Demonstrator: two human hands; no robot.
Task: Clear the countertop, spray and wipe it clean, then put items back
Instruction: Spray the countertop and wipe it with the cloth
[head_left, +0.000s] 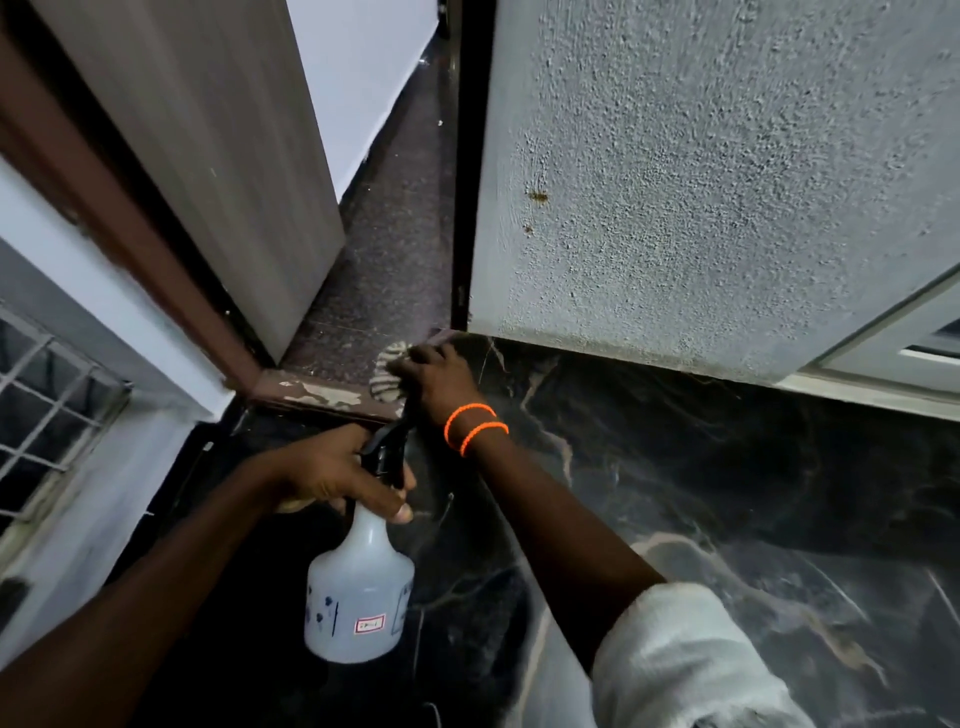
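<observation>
My left hand (332, 473) grips the neck and black trigger head of a translucent white spray bottle (361, 597), which hangs above a black marble surface (701, 467). Farther ahead, my right hand (436, 379), with orange bands at the wrist, holds a striped cloth (387, 369) against the brown door threshold (317, 392) at the foot of the wall's corner. Most of the cloth is hidden under the hand.
An open grey door (218, 156) stands at the left, with dark speckled flooring (395, 270) beyond the threshold. A rough grey wall (701, 182) rises on the right. A barred window (47, 405) is at the far left.
</observation>
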